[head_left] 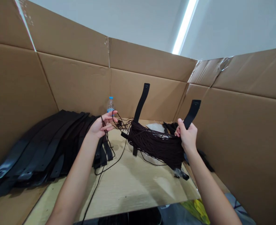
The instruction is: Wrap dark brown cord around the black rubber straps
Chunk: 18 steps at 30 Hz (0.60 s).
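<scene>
My left hand [104, 124] is raised left of centre, with thin black cord [109, 140] looped over its fingers and hanging down. My right hand [187, 134] is closed round one upright arm of a black frame [141, 103]. Many turns of dark cord [156, 143] are wound across this frame, which is held tilted above the table. A strand runs from the frame's left side down over the table and up toward my left hand. A bit of clear plastic hangs at the frame's lower right corner.
Stacked black strips [46, 147] cover the table's left side. Beyond my left hand stand a water bottle [110, 105] and tangled cord [122, 123]. Cardboard walls [149, 90] surround the pale table [119, 187]. Yellow plastic [195, 210] lies below its front edge.
</scene>
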### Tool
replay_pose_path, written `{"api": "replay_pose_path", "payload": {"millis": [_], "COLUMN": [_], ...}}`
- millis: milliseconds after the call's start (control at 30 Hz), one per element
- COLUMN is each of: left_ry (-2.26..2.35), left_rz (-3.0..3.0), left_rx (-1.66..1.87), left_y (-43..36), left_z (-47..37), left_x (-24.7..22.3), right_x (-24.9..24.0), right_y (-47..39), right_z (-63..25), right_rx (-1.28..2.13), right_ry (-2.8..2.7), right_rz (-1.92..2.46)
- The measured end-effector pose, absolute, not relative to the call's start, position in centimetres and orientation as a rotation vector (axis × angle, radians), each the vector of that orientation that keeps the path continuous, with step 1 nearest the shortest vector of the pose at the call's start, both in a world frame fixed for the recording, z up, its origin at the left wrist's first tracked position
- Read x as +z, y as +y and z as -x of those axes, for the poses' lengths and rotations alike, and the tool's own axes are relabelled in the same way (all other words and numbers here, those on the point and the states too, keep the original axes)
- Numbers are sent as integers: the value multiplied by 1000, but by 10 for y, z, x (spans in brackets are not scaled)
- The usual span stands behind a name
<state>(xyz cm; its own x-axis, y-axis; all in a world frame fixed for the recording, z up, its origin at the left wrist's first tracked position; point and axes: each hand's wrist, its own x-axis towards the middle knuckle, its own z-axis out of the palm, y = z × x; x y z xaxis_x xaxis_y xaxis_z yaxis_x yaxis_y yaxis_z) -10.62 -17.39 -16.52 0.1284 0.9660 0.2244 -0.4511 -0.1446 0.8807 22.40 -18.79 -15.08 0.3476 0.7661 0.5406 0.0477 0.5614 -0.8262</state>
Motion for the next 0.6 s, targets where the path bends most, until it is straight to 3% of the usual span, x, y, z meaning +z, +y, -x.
{"api": "replay_pose_path", "payload": {"millis": [467, 600], "left_ry": [669, 642], "left_rz": [-875, -930], "left_rx": [1974, 2000], "left_y": [-182, -184], "left_z": [106, 112], "left_x": [-157, -156], "right_x": [-158, -160], "right_y": [-192, -190], "right_z": [-223, -223], "right_rx": [540, 546], "right_ry": [-1179, -1193], "right_rz": [913, 922]}}
